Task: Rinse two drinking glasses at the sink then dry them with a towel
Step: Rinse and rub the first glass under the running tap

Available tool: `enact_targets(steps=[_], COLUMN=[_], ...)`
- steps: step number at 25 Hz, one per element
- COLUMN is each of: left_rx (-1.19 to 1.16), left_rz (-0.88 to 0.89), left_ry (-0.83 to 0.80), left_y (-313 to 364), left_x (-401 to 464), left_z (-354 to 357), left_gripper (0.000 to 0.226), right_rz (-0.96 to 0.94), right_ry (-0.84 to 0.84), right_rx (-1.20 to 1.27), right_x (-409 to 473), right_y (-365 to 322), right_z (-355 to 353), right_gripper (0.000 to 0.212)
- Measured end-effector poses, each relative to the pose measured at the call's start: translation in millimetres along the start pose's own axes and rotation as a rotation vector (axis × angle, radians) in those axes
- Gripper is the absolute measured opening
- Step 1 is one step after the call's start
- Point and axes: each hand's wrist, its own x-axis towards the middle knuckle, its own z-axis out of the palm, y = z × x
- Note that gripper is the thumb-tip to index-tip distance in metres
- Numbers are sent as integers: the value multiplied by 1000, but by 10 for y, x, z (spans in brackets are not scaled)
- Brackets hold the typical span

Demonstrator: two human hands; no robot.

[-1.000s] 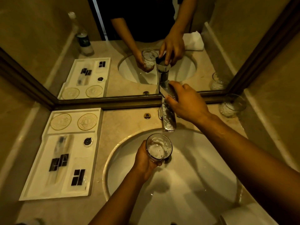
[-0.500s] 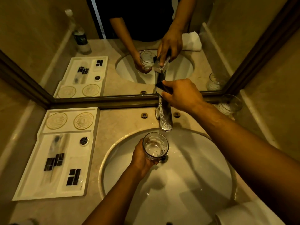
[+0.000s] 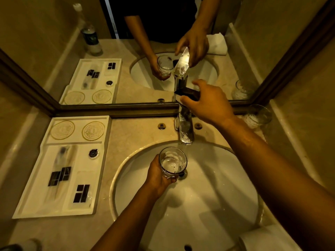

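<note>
I count two drinking glasses: one glass (image 3: pixel 173 162) in my hand, a second glass (image 3: pixel 257 115) on the counter. One faucet (image 3: pixel 185 127), one sink (image 3: pixel 208 196), one tray (image 3: pixel 36 205), two round coasters (image 3: pixel 62 130).

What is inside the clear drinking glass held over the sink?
The clear drinking glass, gripped by the left hand, holds some water with bubbles. Its base is hidden by the fingers.

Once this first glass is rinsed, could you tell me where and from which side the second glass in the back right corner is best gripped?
Grip the second glass around its side wall, about mid-height, coming from the front left, the basin side. It stands upright with its mouth up, and the wall and mirror frame close off its right and back. The right hand, now at the faucet lever, is nearest.
</note>
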Motion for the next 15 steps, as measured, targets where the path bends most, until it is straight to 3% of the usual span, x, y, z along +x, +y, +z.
enact_targets(steps=[2,4,6,9,15], left_rx=[-5,-13,-8,-11,78], left_rz=[-1,-6,-9,-23,12], left_ry=[0,-6,-31,-94,-95], left_y=[-6,-19,-57,-122,-176], left_x=[43,94,165,269,536], left_z=[-20,-20,-2,46,49], left_gripper=[37,38,39,41,44], right_rz=[94,183,260,202,-219], right_ry=[202,380,427,210,-161], right_rx=[243,449,554,483,88], right_x=[-288,-692,-1094,-1538,-1684], right_y=[92,231,431,673,821], right_z=[52,201,460,880,1159], right_gripper=[53,33,15,15,41])
